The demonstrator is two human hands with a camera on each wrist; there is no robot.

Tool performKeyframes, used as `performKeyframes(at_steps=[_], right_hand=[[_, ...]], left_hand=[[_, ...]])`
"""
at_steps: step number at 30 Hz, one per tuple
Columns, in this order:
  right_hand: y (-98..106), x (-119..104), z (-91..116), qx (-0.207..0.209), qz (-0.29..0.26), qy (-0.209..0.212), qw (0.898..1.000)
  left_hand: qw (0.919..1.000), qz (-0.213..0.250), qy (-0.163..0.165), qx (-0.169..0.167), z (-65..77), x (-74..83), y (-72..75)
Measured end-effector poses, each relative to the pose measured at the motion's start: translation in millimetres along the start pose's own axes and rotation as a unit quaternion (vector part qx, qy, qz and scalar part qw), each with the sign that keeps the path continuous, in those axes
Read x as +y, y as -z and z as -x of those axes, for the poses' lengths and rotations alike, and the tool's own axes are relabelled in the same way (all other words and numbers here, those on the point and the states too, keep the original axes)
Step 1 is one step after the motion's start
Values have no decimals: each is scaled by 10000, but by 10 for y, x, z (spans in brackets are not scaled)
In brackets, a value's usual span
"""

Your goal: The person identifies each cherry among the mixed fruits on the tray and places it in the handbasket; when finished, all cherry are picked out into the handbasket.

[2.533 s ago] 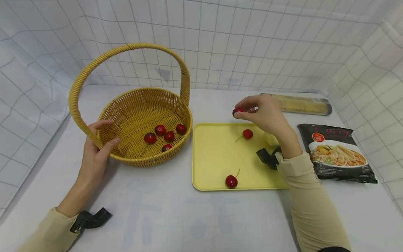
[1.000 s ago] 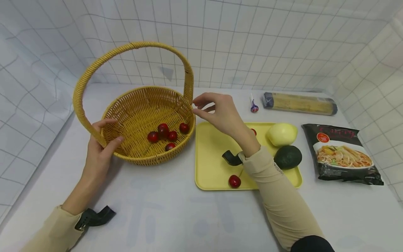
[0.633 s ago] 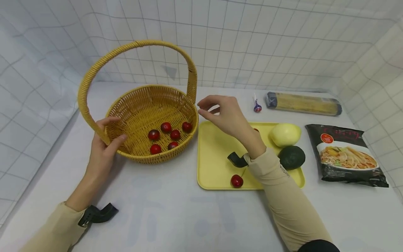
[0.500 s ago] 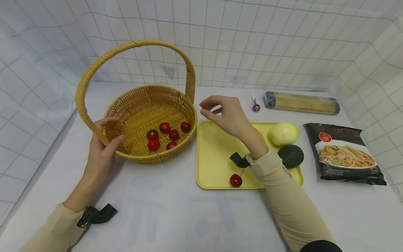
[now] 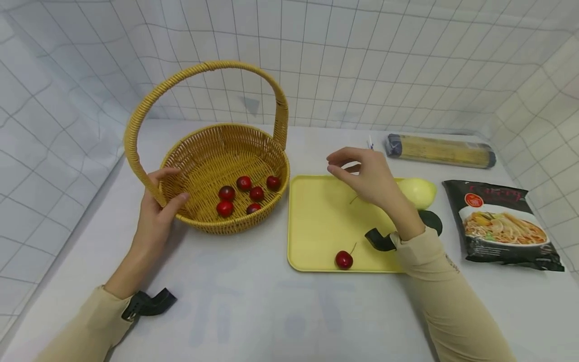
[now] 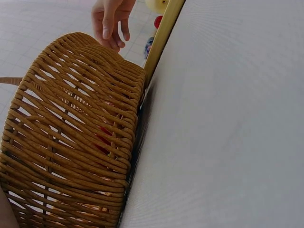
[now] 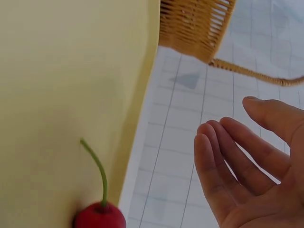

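Note:
My left hand [image 5: 154, 216] grips the rim of a yellow wicker basket [image 5: 203, 229] at the foot of its tall hoop handle, thumb inside. Several dark red cherries [image 5: 244, 183] lie in the basket's right half. My right hand [image 5: 368, 173] hovers over the back edge of a yellow tray [image 5: 298, 226], fingers loosely bent and nothing between them. One cherry [image 5: 344, 260] rests near the tray's front edge. Another cherry [image 7: 100, 217], stem up, shows in the right wrist view; in the head view the right hand covers all but its stem.
A pale yellow fruit [image 5: 418, 193] and a dark green avocado-shaped item [image 5: 430, 221] sit on the tray's right side, partly behind the right arm. A black noodle packet [image 5: 502, 226] lies further right. Behind are a long yellow pack [image 5: 441, 150] and a mostly hidden lollipop [image 5: 371, 143].
My right hand carried a cherry to the basket and let it go there, then moved back right over the tray, empty. The left hand has kept its hold on the basket.

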State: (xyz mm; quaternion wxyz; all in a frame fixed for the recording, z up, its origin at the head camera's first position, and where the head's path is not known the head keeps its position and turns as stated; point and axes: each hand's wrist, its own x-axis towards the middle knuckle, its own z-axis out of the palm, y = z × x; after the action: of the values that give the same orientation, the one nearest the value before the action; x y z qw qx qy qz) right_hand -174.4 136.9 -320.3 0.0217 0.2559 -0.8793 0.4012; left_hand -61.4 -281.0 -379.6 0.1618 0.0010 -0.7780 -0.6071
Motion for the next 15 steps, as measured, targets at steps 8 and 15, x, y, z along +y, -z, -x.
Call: performKeyframes(at_steps=[8, 15], right_hand=[[349, 226, 127, -289, 242, -657, 9971], [553, 399, 95, -582, 591, -956, 9920]], left_hand=[[10000, -60, -45, -50, -9, -11, -54], [9999, 114, -34, -38, -15, -5, -24]])
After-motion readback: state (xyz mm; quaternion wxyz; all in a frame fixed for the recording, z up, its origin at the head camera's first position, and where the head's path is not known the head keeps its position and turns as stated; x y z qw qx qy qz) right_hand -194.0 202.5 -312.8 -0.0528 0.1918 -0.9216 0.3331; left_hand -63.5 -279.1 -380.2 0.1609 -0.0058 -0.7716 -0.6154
